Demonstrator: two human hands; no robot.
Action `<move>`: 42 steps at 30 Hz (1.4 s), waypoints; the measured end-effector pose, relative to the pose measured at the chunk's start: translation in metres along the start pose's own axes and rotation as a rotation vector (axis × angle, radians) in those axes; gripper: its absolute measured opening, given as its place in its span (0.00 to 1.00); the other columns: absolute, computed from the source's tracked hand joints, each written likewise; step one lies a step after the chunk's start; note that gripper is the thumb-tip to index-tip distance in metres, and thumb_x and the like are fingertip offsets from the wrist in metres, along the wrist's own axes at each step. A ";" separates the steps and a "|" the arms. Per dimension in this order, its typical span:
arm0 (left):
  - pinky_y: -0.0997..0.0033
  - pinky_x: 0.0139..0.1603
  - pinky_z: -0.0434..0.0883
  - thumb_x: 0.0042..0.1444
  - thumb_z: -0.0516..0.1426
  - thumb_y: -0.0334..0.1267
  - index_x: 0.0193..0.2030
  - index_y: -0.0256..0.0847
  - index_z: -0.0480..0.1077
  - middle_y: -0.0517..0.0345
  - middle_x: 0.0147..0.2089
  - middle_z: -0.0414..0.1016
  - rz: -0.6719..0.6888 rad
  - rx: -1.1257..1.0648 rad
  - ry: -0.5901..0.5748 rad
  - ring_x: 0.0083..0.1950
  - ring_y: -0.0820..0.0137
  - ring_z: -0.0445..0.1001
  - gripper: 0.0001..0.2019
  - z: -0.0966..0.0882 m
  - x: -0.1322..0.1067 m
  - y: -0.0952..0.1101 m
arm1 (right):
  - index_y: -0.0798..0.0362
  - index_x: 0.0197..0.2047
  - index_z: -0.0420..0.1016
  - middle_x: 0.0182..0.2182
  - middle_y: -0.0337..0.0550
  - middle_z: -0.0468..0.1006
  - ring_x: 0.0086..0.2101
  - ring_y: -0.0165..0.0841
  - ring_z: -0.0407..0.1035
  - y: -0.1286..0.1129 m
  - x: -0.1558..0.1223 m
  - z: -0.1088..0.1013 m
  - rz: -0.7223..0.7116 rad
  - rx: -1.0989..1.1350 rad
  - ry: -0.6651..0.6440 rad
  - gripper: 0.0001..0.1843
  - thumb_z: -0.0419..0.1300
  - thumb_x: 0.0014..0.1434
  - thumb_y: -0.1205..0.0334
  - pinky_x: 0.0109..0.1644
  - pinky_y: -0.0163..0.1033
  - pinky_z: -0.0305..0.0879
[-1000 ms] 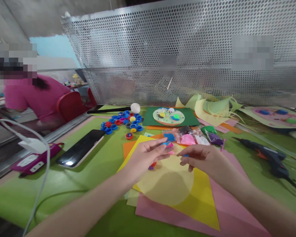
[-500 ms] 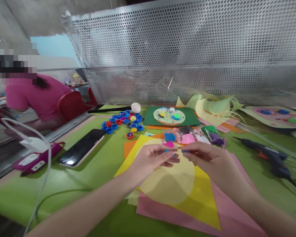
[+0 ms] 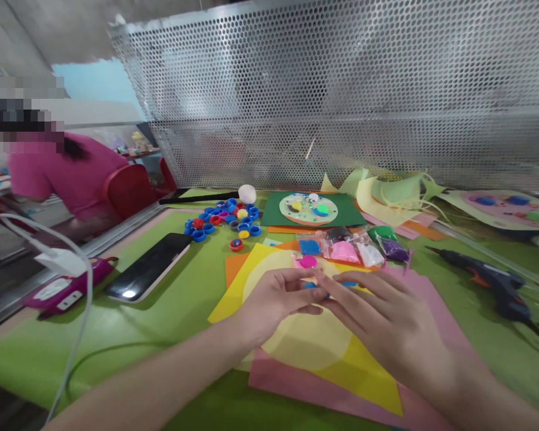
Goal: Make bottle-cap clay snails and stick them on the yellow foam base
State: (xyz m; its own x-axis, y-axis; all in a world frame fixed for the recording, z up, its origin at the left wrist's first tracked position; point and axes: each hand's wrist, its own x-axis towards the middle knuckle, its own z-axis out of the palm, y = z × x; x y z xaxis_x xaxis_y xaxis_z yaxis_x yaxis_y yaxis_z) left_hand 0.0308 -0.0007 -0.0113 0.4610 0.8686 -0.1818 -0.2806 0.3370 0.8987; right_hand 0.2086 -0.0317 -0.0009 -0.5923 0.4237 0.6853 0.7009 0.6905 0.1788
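Note:
My left hand [image 3: 276, 299] is closed in a pinch on a small piece of blue clay [image 3: 312, 286], over the middle of the paper. My right hand [image 3: 381, 308] meets it from the right, fingers stretched out and apart, fingertips at the left hand's fingertips. A second bit of blue shows between the right fingers; whether it is held or lies behind them I cannot tell. Under both hands lies a pale yellow paper circle [image 3: 309, 347] on a bright yellow sheet [image 3: 377, 383]. A bright pink clay disc [image 3: 308, 261] sits just beyond the fingertips.
Bags of coloured clay [image 3: 344, 251] lie behind the hands. Bottle caps [image 3: 224, 218] cluster at back left, near a phone [image 3: 148, 267] and a purple power strip [image 3: 72, 287] with a cable. A glue gun [image 3: 485, 275] lies right. A decorated circle [image 3: 308, 209] and perforated metal panel [image 3: 341, 90] stand beyond.
The right hand has turned and moved left and slightly down; its pinch has loosened into stretched fingers over the left fingertips. The left hand stays nearly in place, still pinching blue clay.

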 end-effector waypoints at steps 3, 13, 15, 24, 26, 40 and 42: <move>0.70 0.37 0.71 0.39 0.67 0.34 0.43 0.40 0.75 0.60 0.29 0.75 0.025 0.072 0.026 0.29 0.75 0.72 0.20 -0.002 0.002 -0.001 | 0.58 0.52 0.65 0.32 0.46 0.76 0.38 0.36 0.69 -0.002 0.000 0.001 0.039 0.010 -0.008 0.16 0.52 0.60 0.73 0.36 0.40 0.64; 0.77 0.30 0.65 0.40 0.67 0.34 0.53 0.37 0.66 0.66 0.21 0.68 0.028 0.228 0.136 0.26 0.77 0.66 0.30 0.011 -0.008 0.017 | 0.51 0.51 0.65 0.32 0.43 0.75 0.34 0.34 0.69 -0.005 -0.003 0.000 0.131 0.075 0.059 0.17 0.53 0.59 0.71 0.37 0.39 0.66; 0.78 0.27 0.63 0.41 0.67 0.35 0.53 0.38 0.67 0.67 0.21 0.68 0.039 0.223 0.156 0.23 0.79 0.64 0.29 0.008 -0.008 0.020 | 0.51 0.46 0.68 0.31 0.42 0.75 0.33 0.33 0.68 -0.004 0.001 -0.006 0.170 0.098 0.122 0.12 0.54 0.59 0.71 0.36 0.37 0.66; 0.73 0.34 0.69 0.48 0.63 0.36 0.51 0.39 0.69 0.60 0.30 0.74 0.139 -0.016 0.163 0.32 0.73 0.74 0.21 -0.004 -0.001 0.027 | 0.48 0.34 0.72 0.27 0.36 0.76 0.23 0.29 0.68 0.009 0.012 -0.004 0.704 0.445 0.002 0.04 0.58 0.54 0.59 0.23 0.32 0.64; 0.73 0.35 0.70 0.51 0.61 0.38 0.50 0.40 0.70 0.57 0.32 0.75 0.123 0.030 0.112 0.36 0.70 0.76 0.18 -0.005 -0.001 0.025 | 0.48 0.33 0.73 0.26 0.35 0.76 0.23 0.28 0.68 0.010 0.012 -0.001 0.690 0.477 -0.122 0.03 0.59 0.53 0.60 0.23 0.31 0.64; 0.76 0.30 0.67 0.40 0.66 0.40 0.30 0.38 0.75 0.60 0.26 0.74 0.207 0.253 0.237 0.26 0.76 0.69 0.11 -0.011 0.003 0.025 | 0.49 0.26 0.74 0.23 0.36 0.77 0.22 0.29 0.69 0.013 0.012 0.004 0.558 0.483 -0.529 0.09 0.56 0.49 0.71 0.23 0.31 0.63; 0.77 0.26 0.67 0.44 0.64 0.45 0.28 0.38 0.74 0.60 0.26 0.72 0.166 0.278 0.248 0.25 0.76 0.69 0.12 -0.010 0.001 0.025 | 0.49 0.24 0.74 0.21 0.35 0.76 0.20 0.29 0.69 0.012 0.012 0.002 0.564 0.496 -0.555 0.08 0.57 0.50 0.69 0.20 0.29 0.61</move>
State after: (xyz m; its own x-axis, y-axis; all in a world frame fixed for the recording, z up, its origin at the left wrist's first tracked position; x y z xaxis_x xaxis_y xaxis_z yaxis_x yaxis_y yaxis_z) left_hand 0.0159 0.0121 0.0069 0.2022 0.9756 -0.0850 -0.0801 0.1030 0.9914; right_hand 0.2087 -0.0172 0.0081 -0.4107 0.9037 0.1213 0.7687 0.4147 -0.4870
